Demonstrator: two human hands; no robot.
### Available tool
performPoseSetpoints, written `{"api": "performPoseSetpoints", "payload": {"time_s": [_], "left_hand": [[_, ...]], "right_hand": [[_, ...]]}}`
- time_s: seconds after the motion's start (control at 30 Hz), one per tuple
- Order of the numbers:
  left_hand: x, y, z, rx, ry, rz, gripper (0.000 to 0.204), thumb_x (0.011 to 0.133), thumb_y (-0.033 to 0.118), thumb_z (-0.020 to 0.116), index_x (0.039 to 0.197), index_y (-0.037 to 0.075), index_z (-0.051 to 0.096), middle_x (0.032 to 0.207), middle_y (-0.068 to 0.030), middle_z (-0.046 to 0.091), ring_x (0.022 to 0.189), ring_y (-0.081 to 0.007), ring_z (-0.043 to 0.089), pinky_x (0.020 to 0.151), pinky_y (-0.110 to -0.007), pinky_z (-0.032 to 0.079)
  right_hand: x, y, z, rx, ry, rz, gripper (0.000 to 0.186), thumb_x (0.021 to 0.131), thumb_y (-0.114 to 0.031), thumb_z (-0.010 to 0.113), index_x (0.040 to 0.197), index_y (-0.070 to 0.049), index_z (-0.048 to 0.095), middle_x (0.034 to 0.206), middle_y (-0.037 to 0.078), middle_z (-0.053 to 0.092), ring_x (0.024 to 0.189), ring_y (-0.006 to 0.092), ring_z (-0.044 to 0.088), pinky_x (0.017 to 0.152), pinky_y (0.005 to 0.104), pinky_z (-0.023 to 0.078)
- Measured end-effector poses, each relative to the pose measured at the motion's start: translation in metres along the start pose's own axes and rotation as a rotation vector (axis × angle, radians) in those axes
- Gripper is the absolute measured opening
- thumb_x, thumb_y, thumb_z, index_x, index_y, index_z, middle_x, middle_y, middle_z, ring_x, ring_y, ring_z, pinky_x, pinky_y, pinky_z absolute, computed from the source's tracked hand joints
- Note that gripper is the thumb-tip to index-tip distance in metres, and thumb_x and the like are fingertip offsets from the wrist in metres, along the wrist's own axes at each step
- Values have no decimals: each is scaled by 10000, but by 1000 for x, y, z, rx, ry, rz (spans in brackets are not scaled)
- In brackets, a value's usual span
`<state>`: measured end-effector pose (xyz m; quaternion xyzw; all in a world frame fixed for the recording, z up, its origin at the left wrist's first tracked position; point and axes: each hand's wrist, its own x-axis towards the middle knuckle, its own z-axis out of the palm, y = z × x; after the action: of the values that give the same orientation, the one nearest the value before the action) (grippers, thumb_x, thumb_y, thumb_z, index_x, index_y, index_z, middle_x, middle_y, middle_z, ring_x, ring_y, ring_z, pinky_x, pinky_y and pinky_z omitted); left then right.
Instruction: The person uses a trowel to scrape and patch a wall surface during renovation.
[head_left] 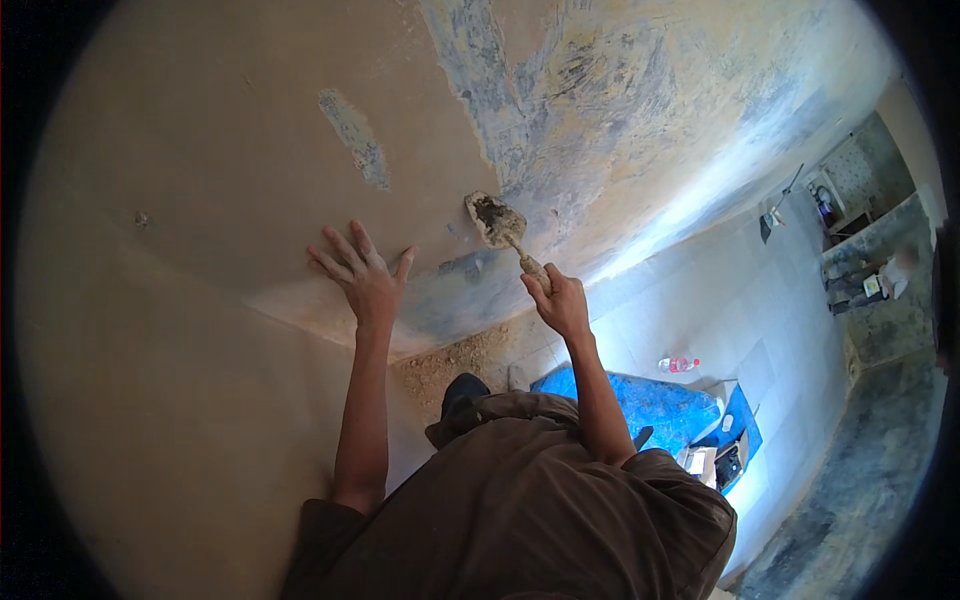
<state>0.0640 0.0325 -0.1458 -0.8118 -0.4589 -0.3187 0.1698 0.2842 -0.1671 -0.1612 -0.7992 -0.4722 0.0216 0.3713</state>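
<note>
My right hand (562,303) is closed round the handle of a trowel (496,222). Its flat blade, crusted with dried pale and dark material, lies against or very close to the wall (250,150); I cannot tell whether it touches. My left hand (369,285) is spread with fingers apart and appears to rest on the tan wall, to the left of the trowel and a little lower. Above the blade, the coating is gone in a broad grey and yellowish patch (600,90). A smaller scraped strip (356,138) shows above my left hand.
Crumbled debris (450,370) lies along the wall's foot near my shoe (464,390). To the right, a blue sheet (650,405) covers part of the tiled floor, with a box (730,460) on it. A plastic bottle (678,365) lies beyond. Another person (890,280) is at the far right.
</note>
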Motion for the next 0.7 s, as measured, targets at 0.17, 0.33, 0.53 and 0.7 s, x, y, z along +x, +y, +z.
{"api": "performPoseSetpoints", "payload": {"time_s": [0.17,0.33,0.53,0.7], "left_hand": [[-3,-3,5,-10,18,11,1027,781,639,616,1423,-69,241,1469,-378,23,1300,-647,-39,1005,-745,101],[-2,-2,4,-11,32,14,1025,773,638,626,1414,-72,258,1468,-379,26,1300,-646,-49,1003,-747,103],[-2,-4,5,-6,44,7,1014,763,639,636,1400,-69,288,1465,-378,47,1303,-643,-37,1004,-745,117],[-2,-2,6,7,67,37,1013,761,642,637,1399,-63,290,1468,-372,51,1304,-642,-30,1006,-743,116]], "right_hand": [[-7,11,-11,28,17,70,413,862,-384,651,710,-24,518,545,215,559,551,422,583,490,481,434],[-3,6,-13,-11,26,47,402,874,-340,652,706,-1,517,526,212,521,496,414,537,454,444,394],[-1,17,-27,-168,30,50,416,854,-424,648,701,-57,524,529,177,559,528,392,585,489,463,447],[8,10,-28,-128,6,31,428,856,-428,644,692,-52,524,534,177,562,530,392,587,491,467,446]]}}
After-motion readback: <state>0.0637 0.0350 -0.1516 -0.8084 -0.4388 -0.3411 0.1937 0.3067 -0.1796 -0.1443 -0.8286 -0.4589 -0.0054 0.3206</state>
